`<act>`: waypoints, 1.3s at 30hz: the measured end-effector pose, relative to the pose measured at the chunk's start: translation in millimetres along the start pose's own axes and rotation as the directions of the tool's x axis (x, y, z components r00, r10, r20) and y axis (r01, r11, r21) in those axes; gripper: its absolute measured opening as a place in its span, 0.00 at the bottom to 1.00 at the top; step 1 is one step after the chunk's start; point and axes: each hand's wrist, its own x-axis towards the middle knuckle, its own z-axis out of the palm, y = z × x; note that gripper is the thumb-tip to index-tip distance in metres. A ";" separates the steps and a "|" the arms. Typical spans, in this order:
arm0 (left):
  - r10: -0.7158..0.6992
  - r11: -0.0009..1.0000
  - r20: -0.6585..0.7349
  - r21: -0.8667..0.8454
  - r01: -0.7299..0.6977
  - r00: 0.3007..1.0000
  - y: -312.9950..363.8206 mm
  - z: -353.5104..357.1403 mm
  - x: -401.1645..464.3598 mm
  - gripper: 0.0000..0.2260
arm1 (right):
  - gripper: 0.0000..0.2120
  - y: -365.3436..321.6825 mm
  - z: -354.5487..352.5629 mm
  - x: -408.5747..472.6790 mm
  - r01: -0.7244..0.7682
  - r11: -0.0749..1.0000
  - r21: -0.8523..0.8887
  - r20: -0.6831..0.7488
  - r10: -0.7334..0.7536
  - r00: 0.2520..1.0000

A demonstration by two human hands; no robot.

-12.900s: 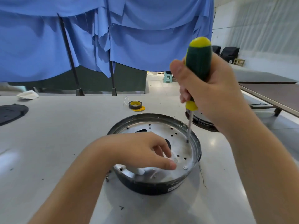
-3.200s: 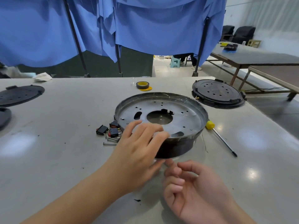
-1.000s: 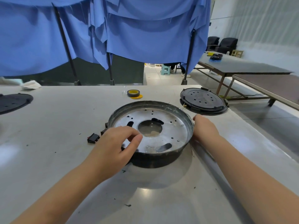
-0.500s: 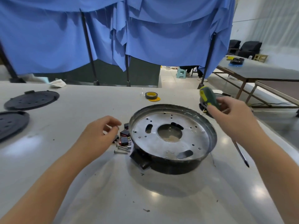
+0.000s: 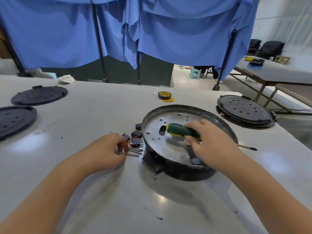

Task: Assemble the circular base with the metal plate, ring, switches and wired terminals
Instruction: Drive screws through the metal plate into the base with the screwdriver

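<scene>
The circular base (image 5: pixel 184 171) is sitting on the bench (image 5: pixel 101 119) with the metal plate (image 5: pixel 157 132) seated inside it, holes facing up. The right hand (image 5: pixel 209 142) is curling round the green screwdriver (image 5: pixel 183 132), holding it nearly flat above the plate, handle end pointing toward nine o'clock and the tip (image 5: pixel 253 148) hanging out past the rim at three o'clock. The left hand (image 5: pixel 108 152) is reaching down at nine o'clock of the base, fingertips closing on the loose screws (image 5: pixel 135 152) lying just beside the small black switches (image 5: pixel 135 138); whether one is already pinched I cannot tell.

The step looks to be fetching a screw for fixing the plate. To do it well, it is worth lifting a single screw by its head, keeping clear of the switches so they are not getting scattered, and standing it in a plate hole before turning the screwdriver upright. The base may be shifting under pressure, so the left hand should be steadying the rim while driving.
</scene>
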 end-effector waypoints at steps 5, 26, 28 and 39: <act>0.010 1.000 -0.004 0.002 -0.010 1.000 1.4 -0.6 0.0 0.06 | 0.17 1.8 1.4 -4.4 0.002 1.000 0.022 -0.085 -0.001 0.996; 0.090 0.902 -0.317 -0.376 -0.212 0.944 41.8 -42.5 -18.6 0.09 | 0.16 -4.0 -14.1 -16.5 0.094 0.993 0.066 -0.262 -0.074 0.962; 0.113 0.861 -0.343 -0.435 -0.265 0.932 52.2 -50.5 -22.6 0.09 | 0.16 -2.0 -18.0 -20.9 0.116 0.991 0.069 -0.250 -0.095 0.964; 0.409 0.854 0.038 -0.367 -0.368 0.912 123.2 -52.1 6.4 0.04 | 0.16 12.3 -27.4 -36.9 0.143 0.990 0.022 -0.175 -0.137 0.975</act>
